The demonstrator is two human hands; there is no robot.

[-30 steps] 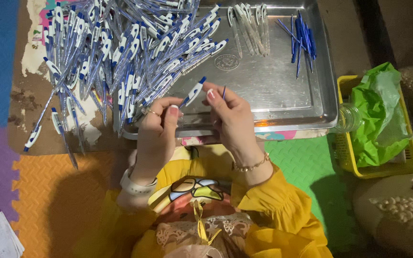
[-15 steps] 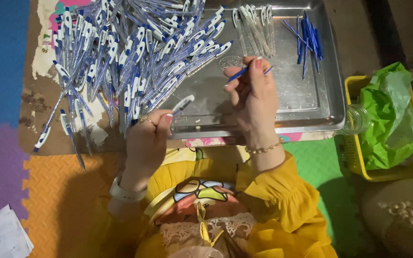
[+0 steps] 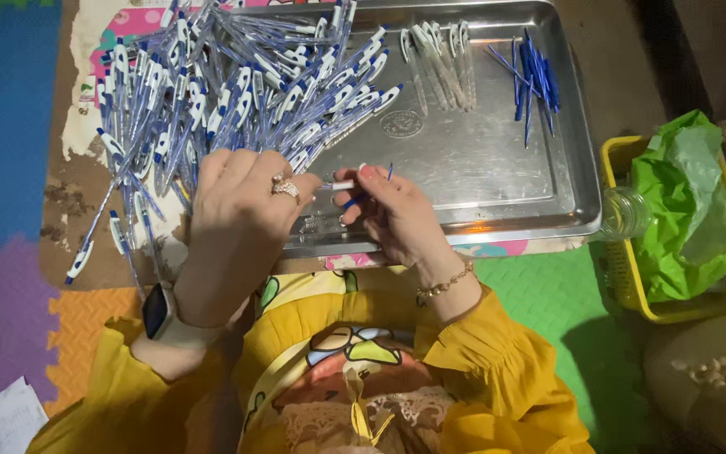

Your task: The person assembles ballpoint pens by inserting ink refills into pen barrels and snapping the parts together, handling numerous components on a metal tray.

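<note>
Pen assembly looks mid-step: a white pen barrel (image 3: 339, 185) is pinched by the left hand (image 3: 241, 227), and a thin blue refill (image 3: 367, 192) is gripped by the right hand (image 3: 397, 214), both over the steel tray (image 3: 481, 168) at about 6 o'clock. Probably the refill gets lined up with the barrel next. Finished pens (image 3: 237, 92) are heaped at 11 o'clock.

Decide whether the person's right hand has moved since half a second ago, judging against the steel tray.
Yes. The right hand has drawn back from the tray's middle toward the near rim of the steel tray, closer to the left hand.
</note>
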